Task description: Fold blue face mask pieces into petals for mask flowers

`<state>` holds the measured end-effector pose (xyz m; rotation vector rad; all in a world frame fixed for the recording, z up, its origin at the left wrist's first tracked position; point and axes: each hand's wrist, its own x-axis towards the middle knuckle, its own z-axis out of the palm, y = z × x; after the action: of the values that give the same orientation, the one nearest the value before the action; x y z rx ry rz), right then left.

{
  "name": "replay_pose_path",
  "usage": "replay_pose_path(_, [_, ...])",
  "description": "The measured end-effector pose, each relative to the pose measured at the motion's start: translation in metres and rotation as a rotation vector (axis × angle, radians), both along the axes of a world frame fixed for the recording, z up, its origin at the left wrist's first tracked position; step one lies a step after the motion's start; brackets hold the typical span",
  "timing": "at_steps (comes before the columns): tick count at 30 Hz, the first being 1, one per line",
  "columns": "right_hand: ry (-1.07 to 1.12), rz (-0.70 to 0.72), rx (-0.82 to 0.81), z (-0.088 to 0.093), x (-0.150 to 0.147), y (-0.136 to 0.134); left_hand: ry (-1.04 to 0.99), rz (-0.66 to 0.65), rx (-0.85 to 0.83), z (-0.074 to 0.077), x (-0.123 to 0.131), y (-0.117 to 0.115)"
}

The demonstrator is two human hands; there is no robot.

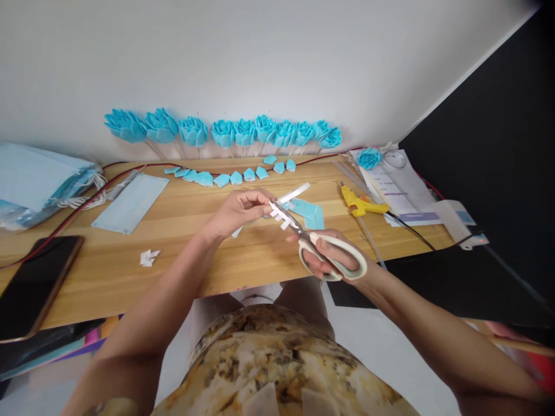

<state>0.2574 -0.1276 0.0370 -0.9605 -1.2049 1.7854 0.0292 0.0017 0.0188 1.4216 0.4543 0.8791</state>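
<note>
My left hand (238,212) pinches one end of a white strip (280,215) that has a fringe of cuts along its lower edge. In my right hand (336,254) are white-handled scissors (355,257), fingers through the loops. The scissor blades lie along the strip, close to my left fingertips. A narrow white length (297,192) slants up beyond the blades. Behind them, cut pieces of light blue material (310,212) rest on the table. A small heap of white scraps (150,257) lies left of my left forearm.
Several blue flowers (245,133) on sticks lean along the wall, with a row of blue petals (222,180) before them. A yellow glue gun (362,203) lies right. Face masks (39,179), a single mask (131,202) and a phone (39,286) are left on the wooden table (243,266).
</note>
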Motion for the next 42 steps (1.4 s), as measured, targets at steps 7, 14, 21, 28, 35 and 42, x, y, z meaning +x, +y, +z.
replay_pose_path(7, [-0.037,-0.012,0.008,-0.004,-0.001,0.000,0.020,-0.014,0.017,0.002,-0.001,0.001])
replay_pose_path(14, [-0.063,-0.018,0.029,0.004,0.002,0.004,-0.009,-0.021,-0.035,-0.001,0.000,-0.001])
replay_pose_path(21, [-0.271,-0.072,0.126,0.001,0.014,0.011,-0.168,-0.140,-0.298,-0.005,0.017,-0.011])
replay_pose_path(28, [-0.345,-0.082,0.077,0.001,0.020,0.011,-0.120,-0.101,-0.296,-0.008,0.018,-0.011])
replay_pose_path(35, [-0.454,0.011,0.086,0.006,0.018,0.013,-0.061,-0.063,-0.317,0.000,0.014,-0.010])
replay_pose_path(42, [-0.754,0.081,0.278,0.011,0.012,0.018,0.131,0.006,-0.314,0.004,0.011,-0.011])
